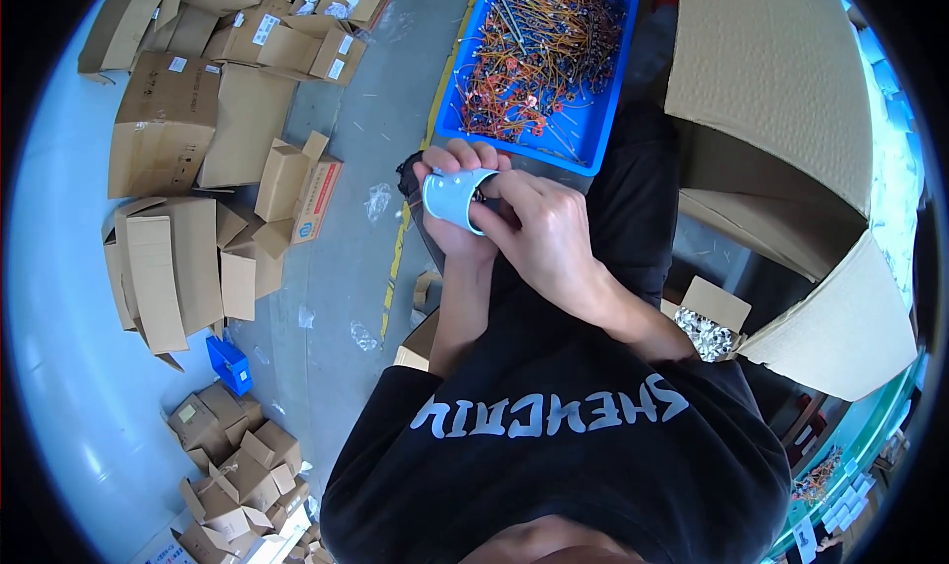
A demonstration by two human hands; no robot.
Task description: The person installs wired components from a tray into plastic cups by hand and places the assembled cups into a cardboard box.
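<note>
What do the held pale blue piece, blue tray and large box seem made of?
Pale blue piece: smooth, possibly plastic or coated card; even, curved wall.
Blue tray: probably smooth plastic, one even colour throughout.
Large box: apparently matt cardboard, brown with stiff flaps.

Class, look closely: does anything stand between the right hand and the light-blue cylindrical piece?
Nothing visible does. The right hand is right at the open end of the light-blue cylindrical piece, which the left hand holds. What the right fingertips touch there is hidden.
</note>
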